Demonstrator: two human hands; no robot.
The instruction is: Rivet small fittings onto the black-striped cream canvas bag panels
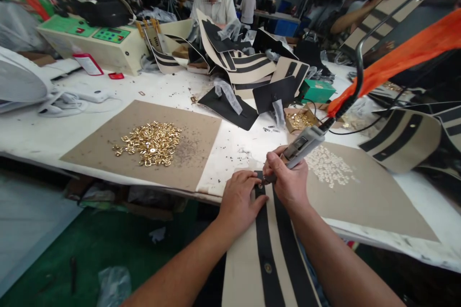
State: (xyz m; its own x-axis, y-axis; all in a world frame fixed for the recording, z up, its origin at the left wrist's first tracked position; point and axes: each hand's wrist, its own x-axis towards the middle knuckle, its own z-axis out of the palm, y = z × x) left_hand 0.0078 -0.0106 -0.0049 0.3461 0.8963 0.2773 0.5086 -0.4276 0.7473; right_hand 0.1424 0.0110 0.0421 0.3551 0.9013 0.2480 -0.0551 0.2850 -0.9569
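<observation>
By the white table [211,172] lay a striped panel [240,268], seemingly light and bendy.
It seemed best steadied at its far end, held there by the left hand [238,197]; the right hand [291,181] gripped a powered driver [304,145].

2 own hands [239,197], 1 elec. tool [303,146], 1 near panel [242,271], 2 brn sheets [144,110] w/ 1 pile [158,143] ea.
</observation>
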